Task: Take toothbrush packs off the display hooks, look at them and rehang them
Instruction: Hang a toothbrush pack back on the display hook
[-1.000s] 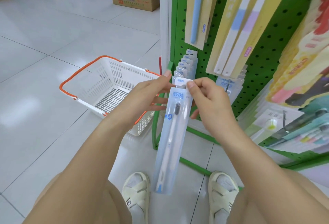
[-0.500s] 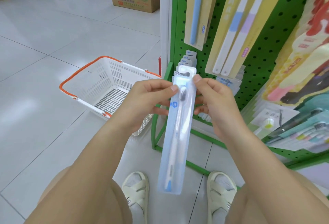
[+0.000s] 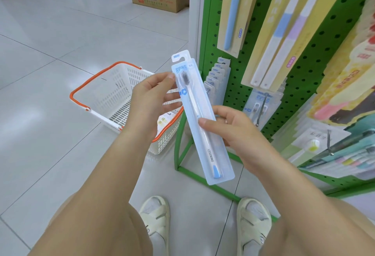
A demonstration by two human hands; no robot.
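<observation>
One pack (image 3: 199,117) off hook, pinched by left fingers (image 3: 169,77) up top, right fingers (image 3: 205,122) mid-length; under inspection, rehanging left.

The toothbrush pack (image 3: 199,117) has been drawn away from the row of hanging packs (image 3: 216,77) and tilted, its hang tab now leaning left and clear of the hook. The right hand (image 3: 233,127) has been slid down to the pack's middle; the left hand (image 3: 150,101) remains near the top.
</observation>
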